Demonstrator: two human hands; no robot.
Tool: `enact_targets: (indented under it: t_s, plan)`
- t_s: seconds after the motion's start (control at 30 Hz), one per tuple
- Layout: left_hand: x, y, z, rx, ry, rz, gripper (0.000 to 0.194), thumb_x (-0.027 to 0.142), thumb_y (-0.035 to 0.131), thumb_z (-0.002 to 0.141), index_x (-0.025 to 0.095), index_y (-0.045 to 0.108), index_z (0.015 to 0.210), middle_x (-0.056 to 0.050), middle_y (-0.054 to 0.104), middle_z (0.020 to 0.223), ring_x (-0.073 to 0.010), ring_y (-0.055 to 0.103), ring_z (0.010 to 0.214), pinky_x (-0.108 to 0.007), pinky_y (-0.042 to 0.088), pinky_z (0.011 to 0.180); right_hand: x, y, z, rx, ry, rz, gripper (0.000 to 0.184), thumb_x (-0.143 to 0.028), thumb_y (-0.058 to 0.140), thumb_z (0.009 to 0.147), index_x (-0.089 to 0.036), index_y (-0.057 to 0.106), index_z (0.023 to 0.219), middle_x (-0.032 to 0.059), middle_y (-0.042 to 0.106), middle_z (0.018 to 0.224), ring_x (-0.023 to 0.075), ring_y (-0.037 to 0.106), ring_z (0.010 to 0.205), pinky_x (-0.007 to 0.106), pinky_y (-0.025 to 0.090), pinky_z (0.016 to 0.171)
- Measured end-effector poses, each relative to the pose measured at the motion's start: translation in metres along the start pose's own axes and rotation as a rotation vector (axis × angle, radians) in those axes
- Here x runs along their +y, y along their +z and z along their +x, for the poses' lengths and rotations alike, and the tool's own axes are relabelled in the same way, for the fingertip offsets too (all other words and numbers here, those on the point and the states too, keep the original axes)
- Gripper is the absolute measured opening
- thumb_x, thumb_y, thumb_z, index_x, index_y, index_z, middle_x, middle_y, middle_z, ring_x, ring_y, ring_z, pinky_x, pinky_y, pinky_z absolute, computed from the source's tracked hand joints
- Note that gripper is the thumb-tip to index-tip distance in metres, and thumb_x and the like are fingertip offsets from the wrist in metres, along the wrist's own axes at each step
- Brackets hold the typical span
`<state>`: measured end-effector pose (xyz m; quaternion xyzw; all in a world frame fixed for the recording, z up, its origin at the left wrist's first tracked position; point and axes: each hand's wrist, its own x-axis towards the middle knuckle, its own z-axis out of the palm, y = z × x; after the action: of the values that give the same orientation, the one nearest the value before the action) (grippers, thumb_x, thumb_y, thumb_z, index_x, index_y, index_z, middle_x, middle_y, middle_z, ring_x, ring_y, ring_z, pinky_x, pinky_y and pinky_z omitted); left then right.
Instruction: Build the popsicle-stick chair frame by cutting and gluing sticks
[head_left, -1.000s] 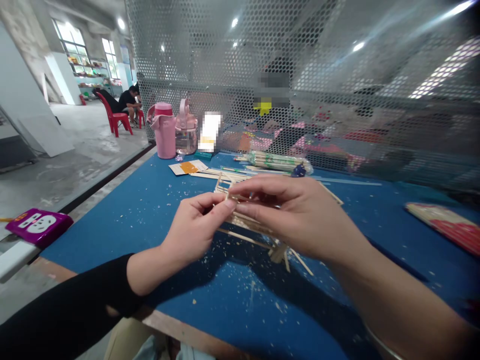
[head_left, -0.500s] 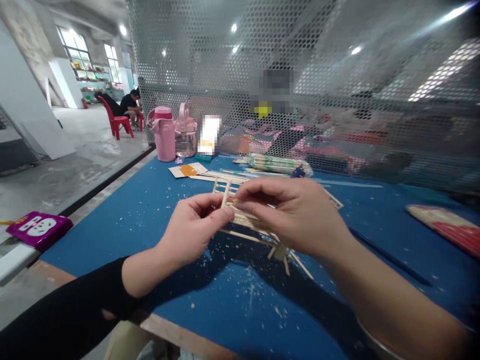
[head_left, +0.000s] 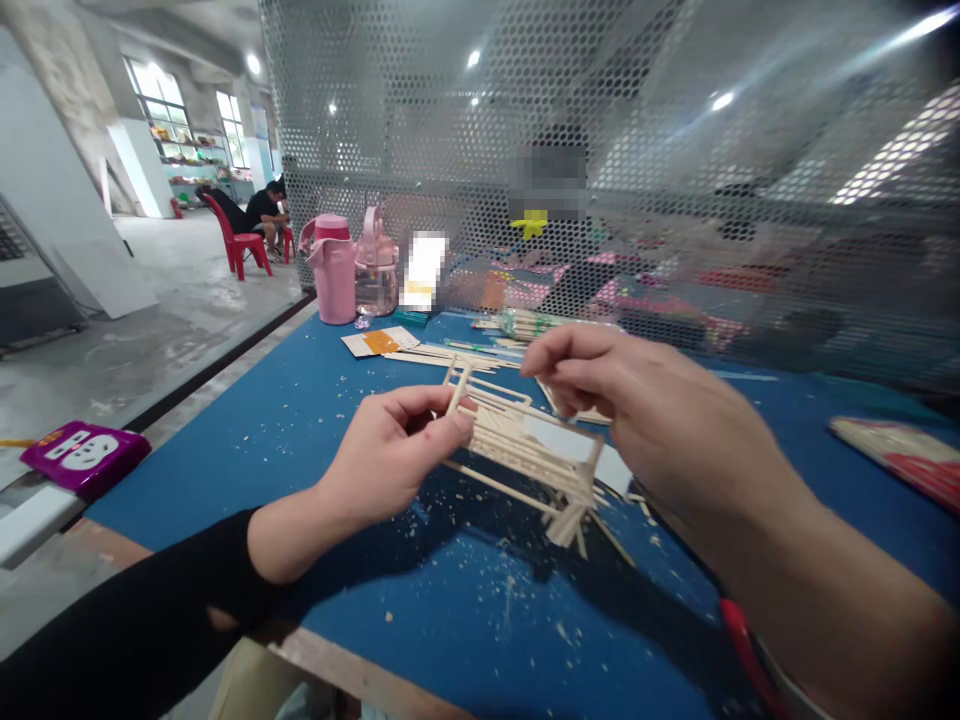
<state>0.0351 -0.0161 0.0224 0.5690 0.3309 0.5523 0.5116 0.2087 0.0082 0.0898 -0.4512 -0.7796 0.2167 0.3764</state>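
My left hand (head_left: 401, 450) pinches the left end of a small model built of thin wooden sticks (head_left: 517, 450), thumb and fingers closed at an upright stick. The model is held tilted over the blue table (head_left: 480, 600), its right end showing splayed short sticks. Above and right of it hovers my right hand (head_left: 637, 400), apart from the model, with the fingers curled together. Whether anything small sits between those fingertips is hidden. Beneath and behind the model lies a white sheet (head_left: 574, 440), partly covered by it.
Loose sticks (head_left: 450, 357) and a bagged bundle of sticks (head_left: 525, 323) lie behind the model. A pink bottle (head_left: 334, 270), a clear pink jug (head_left: 376, 265) and a perforated metal screen (head_left: 420, 120) stand at the back. A purple power strip (head_left: 86, 458) is at the left edge.
My right hand has drawn away from the model to the right, uncovering its sticks and the white sheet. My left hand keeps its hold, and the view has shifted slightly.
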Motion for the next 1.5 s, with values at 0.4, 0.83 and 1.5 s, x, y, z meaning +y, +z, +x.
enact_targets:
  t_s: [0.4,0.83,1.5]
  plan:
    - [-0.001,-0.005,0.0,0.043,0.385,0.408,0.014,0.018,0.061,0.082,0.015,0.072,0.091,-0.003,0.068,0.076,-0.0108,0.054,0.065,-0.023,0.043,0.06,-0.005,0.016,-0.004,-0.285,0.269,0.2,0.03,-0.046,0.073,0.061,-0.018,0.064,0.06,-0.0022,0.053,0.056,0.009,0.043,0.052,0.024,0.031,0.047]
    - [-0.004,-0.007,0.002,0.029,0.531,0.608,0.013,0.022,0.059,0.084,0.014,0.068,0.089,0.0,0.059,0.065,-0.0089,0.047,0.056,-0.02,0.038,0.05,-0.007,0.009,0.0,-0.31,0.143,-0.012,0.027,-0.043,0.062,0.07,-0.018,0.064,0.06,-0.0002,0.052,0.056,0.0102,0.041,0.054,0.025,0.032,0.047]
    - [0.001,-0.018,0.008,-0.05,0.562,0.673,0.018,0.017,0.06,0.08,0.014,0.068,0.097,-0.006,0.067,0.085,-0.0103,0.051,0.063,-0.022,0.043,0.056,0.0,0.021,-0.001,-0.231,0.29,0.213,0.03,-0.045,0.071,0.062,-0.018,0.057,0.06,-0.0042,0.046,0.054,0.0084,0.038,0.051,0.024,0.029,0.048]
